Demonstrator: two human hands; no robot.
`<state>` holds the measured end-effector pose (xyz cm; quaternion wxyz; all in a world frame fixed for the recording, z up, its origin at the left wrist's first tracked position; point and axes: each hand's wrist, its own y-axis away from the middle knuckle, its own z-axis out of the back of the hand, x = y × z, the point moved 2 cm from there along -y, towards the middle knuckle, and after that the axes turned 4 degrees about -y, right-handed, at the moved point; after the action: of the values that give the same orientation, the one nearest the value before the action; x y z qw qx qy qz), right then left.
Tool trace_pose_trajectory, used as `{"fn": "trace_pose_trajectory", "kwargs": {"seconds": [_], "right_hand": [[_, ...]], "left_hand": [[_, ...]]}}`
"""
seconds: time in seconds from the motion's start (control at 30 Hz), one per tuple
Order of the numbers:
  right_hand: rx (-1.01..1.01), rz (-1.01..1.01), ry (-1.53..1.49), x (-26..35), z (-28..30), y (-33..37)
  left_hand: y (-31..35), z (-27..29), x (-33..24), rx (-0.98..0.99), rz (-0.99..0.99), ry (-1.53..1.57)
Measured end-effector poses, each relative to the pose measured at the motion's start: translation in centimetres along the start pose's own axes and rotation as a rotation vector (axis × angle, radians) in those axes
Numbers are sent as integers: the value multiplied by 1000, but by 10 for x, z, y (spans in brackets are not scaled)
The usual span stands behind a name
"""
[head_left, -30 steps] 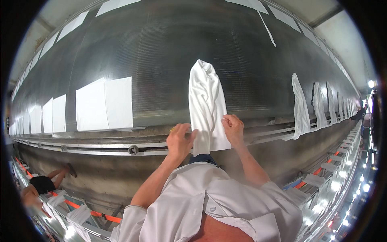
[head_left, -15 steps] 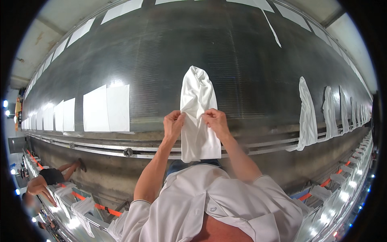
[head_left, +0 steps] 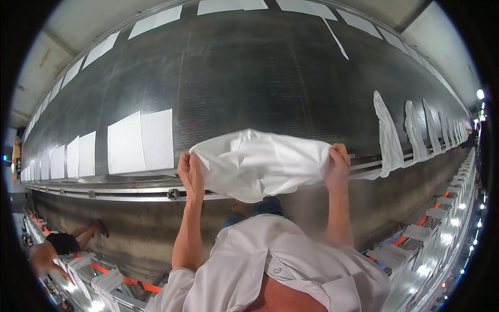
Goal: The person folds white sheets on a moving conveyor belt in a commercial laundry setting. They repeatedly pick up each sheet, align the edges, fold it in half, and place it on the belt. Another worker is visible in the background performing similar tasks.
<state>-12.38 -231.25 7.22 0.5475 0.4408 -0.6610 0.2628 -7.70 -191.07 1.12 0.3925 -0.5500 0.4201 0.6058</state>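
A white cloth (head_left: 260,161) is stretched sideways between my two hands, over the near edge of the long dark table (head_left: 234,78). My left hand (head_left: 191,174) pinches its left end, and my right hand (head_left: 338,164) grips the right end. Soft folds run through the cloth, and its lower edge sags toward my body. Left of my left hand, flat white cloth pieces (head_left: 125,143) lie side by side along the table's near edge.
On the right, crumpled white cloths (head_left: 385,135) hang partly over the near edge. More flat white pieces (head_left: 156,22) line the far edge. A metal rail (head_left: 130,193) runs along my side. Behind me stands a rack with orange bars (head_left: 140,284); another person (head_left: 62,243) is at the lower left.
My hands have moved apart, spreading the cloth from a long narrow shape into a wide one. Its far end has come off the table surface toward me.
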Motion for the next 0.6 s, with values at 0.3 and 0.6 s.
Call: {"fn": "trace_pose_trajectory", "kwargs": {"seconds": [0.3,0.6], "right_hand": [[204,185,-139,80,9,11],[-71,-650,-106,-109,34,-116]], "left_hand": [[-5,80,-71,138,43,292],[-61,10,84,46,684,428]]}}
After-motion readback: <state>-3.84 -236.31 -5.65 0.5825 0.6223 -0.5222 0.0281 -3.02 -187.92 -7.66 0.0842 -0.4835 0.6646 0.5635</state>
